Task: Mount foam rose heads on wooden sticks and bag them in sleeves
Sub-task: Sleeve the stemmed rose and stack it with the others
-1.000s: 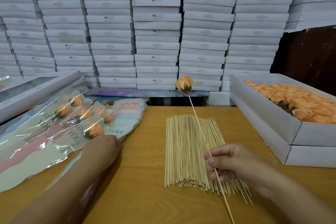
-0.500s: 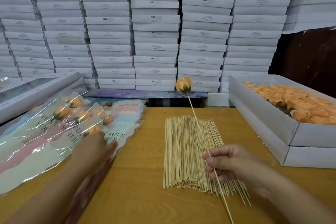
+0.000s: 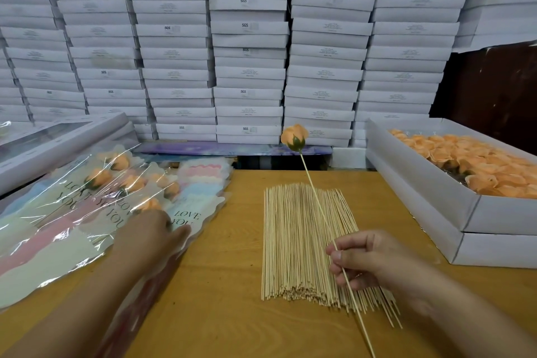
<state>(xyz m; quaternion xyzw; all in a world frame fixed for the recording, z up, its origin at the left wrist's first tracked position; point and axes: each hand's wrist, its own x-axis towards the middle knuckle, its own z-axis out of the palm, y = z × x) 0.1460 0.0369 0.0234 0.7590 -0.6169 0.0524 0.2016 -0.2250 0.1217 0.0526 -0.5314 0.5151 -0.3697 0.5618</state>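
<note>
- Our right hand (image 3: 367,260) curls its fingers and thumb around a thin wooden stick (image 3: 319,209), gripping it partway along, so the stick slants up and away from us.
- On the far tip of that stick sits an orange foam rose head (image 3: 294,136) with a green base, raised above the table and seen against the wall of boxes.
- The lower end of the stick runs past our wrist toward the bottom edge of the view.
- Under and just left of the right hand lies a flat pile of bare sticks (image 3: 302,241), laid roughly side by side on the wooden table (image 3: 226,299).
- Our left hand (image 3: 148,237) lies palm down with fingers stretched out on the stack of clear sleeves (image 3: 197,212), fingertips on a sleeve printed "LOVE YOU"; it holds nothing.
- Beside that hand, several roses already bagged in sleeves (image 3: 116,183) lie overlapping on the left of the table.
- To the right stands an open white box (image 3: 430,183) filled with loose orange rose heads (image 3: 476,163), stacked on another white box.
- At the far left lies a flat box with a clear window (image 3: 58,139).
- Behind the table rise tall stacks of white boxes (image 3: 247,52).
</note>
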